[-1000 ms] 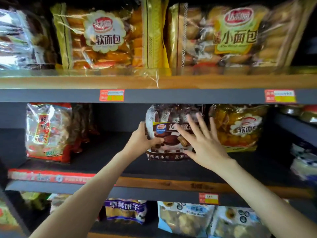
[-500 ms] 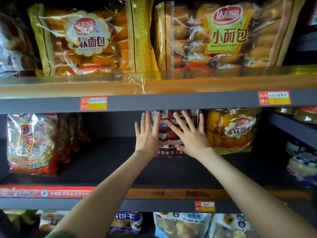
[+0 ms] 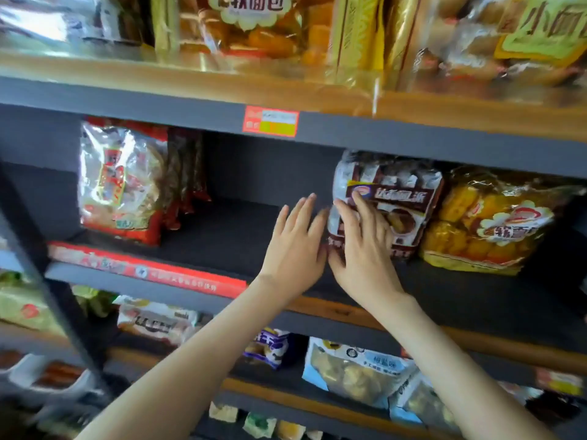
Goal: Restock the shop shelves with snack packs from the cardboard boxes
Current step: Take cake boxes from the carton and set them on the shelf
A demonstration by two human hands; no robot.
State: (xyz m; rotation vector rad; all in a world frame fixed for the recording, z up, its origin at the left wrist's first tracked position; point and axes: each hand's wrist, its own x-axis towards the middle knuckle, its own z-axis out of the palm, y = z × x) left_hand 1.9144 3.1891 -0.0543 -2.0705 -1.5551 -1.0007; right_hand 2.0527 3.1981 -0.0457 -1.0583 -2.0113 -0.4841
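Note:
A brown and white snack pack stands upright on the dark middle shelf, pushed back beside a yellow bread pack. My right hand lies flat against the pack's lower left front with straight fingers. My left hand is just left of it, fingers straight and spread, at the pack's left edge; whether it touches the pack I cannot tell. No cardboard box is in view.
A red and clear snack pack stands at the shelf's left, with bare shelf between it and my hands. Bread bags fill the upper shelf. Blue and white packs sit on the lower shelf. A dark upright post runs down the left.
The view has swung left and tilted. Both hands stay flat at the brown pack, which sits further back; my left hand has slipped off its front to its left edge.

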